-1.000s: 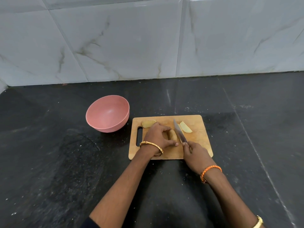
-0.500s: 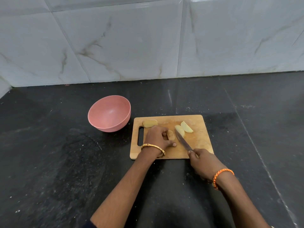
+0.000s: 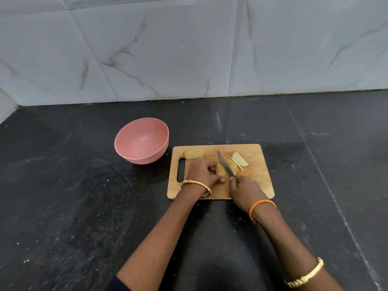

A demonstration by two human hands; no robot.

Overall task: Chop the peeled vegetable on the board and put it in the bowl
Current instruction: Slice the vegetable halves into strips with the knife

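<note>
Off to the left of the board, the pink bowl (image 3: 141, 140) stands upright on the black stone counter (image 3: 63, 206) with nothing in it. Just beside it lies the wooden cutting board (image 3: 258, 181), its handle slot toward the bowl. Behind the counter rises a wall of pale marble tiles (image 3: 168, 49).

On the board, one peeled vegetable piece (image 3: 193, 154) rests near the far left corner, apart from the rest. Two cut slices (image 3: 239, 159) lie right of the knife (image 3: 225, 163), one of them touching the blade. The left hand (image 3: 202, 172) curls its fingers down over the piece being cut (image 3: 220, 169), pinning it to the board, thumb stretched toward the other hand. The right hand (image 3: 244, 191) is closed round the knife handle, which it hides; the blade angles away and left, its edge down between the held piece and the slices. Both forearms reach in from the near edge, bangles on the wrists.
</note>
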